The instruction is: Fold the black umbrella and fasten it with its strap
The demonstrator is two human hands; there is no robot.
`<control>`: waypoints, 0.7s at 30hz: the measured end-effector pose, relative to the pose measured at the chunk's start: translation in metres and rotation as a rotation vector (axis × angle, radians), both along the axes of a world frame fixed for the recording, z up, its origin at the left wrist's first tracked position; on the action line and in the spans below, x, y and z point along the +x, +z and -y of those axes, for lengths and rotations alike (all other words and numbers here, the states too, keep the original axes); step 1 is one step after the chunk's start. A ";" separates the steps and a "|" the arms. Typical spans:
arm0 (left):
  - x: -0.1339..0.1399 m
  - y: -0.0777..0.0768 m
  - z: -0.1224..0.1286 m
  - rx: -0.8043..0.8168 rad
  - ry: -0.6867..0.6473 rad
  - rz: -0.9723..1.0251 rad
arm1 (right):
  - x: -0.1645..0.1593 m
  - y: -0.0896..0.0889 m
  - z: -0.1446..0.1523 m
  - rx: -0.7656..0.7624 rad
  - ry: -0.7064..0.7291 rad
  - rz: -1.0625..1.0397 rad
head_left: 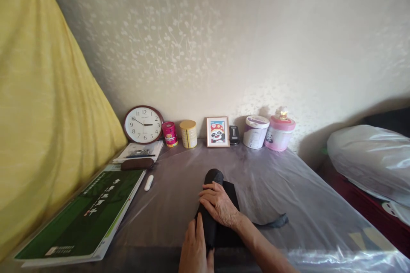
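Observation:
A black cloth roll (209,226) lies lengthwise near the front of the table, with its rounded far end pointing at the wall. A flat black part (231,192) of the cloth extends from its right side, and a dark strap (275,222) trails farther right across the tabletop. Over the top of the roll lies my right hand (221,205), its fingers together and curled over the left side. My left hand (196,243) grips the near end from the left, thumb and fingers around it. What is inside the roll is hidden.
At left, a large green book (80,213) lies beside a white pen-like object (149,182) and a brown case (137,164). Along the wall stand a clock (143,124), a picture frame (218,132) and several tins and tubs. A plastic sheet covers the table (301,192).

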State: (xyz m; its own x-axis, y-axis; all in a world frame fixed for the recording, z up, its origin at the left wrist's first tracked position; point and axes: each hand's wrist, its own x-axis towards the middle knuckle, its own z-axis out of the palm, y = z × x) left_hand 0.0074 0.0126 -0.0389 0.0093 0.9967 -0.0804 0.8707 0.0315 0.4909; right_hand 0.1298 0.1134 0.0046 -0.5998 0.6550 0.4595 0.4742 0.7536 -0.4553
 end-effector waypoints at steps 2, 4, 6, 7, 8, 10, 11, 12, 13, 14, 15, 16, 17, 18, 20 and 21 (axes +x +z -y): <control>0.001 0.001 0.000 0.015 0.009 -0.017 | -0.001 -0.003 -0.012 -0.005 -0.013 0.023; 0.000 0.002 0.000 0.013 -0.007 -0.031 | -0.001 -0.004 -0.025 -0.007 -0.031 0.043; -0.002 0.003 -0.001 -0.015 -0.049 -0.042 | -0.001 -0.006 -0.038 -0.006 -0.063 0.061; -0.003 0.004 -0.002 -0.031 -0.066 -0.046 | -0.001 -0.008 -0.044 -0.004 -0.080 0.071; -0.004 0.004 -0.002 -0.043 -0.077 -0.050 | -0.001 -0.009 -0.050 -0.002 -0.095 0.081; -0.006 0.005 -0.003 -0.041 -0.075 -0.052 | -0.002 -0.011 -0.061 -0.005 -0.127 0.093; -0.006 0.005 -0.003 -0.028 -0.065 -0.050 | -0.002 -0.012 -0.066 -0.015 -0.150 0.089; -0.006 0.005 -0.003 -0.011 -0.057 -0.047 | -0.002 -0.012 -0.070 -0.037 -0.184 0.072; -0.006 0.005 -0.003 0.001 -0.053 -0.042 | -0.001 -0.012 -0.073 -0.068 -0.234 0.043; -0.006 0.004 -0.003 0.006 -0.054 -0.037 | 0.001 -0.012 -0.076 -0.102 -0.293 0.007; -0.006 0.004 -0.003 0.005 -0.058 -0.032 | 0.004 -0.012 -0.077 -0.134 -0.357 -0.029; -0.006 0.003 -0.003 0.001 -0.063 -0.027 | 0.008 -0.012 -0.078 -0.161 -0.423 -0.062; -0.007 0.002 -0.003 -0.003 -0.068 -0.020 | 0.015 -0.012 -0.077 -0.182 -0.487 -0.088; -0.008 0.002 -0.003 -0.003 -0.072 -0.011 | 0.022 -0.013 -0.076 -0.196 -0.546 -0.108; -0.008 0.001 -0.003 0.009 -0.067 0.012 | 0.041 -0.016 -0.069 -0.227 -0.648 -0.140; -0.008 0.002 -0.002 0.019 -0.062 0.024 | 0.050 -0.018 -0.065 -0.250 -0.694 -0.156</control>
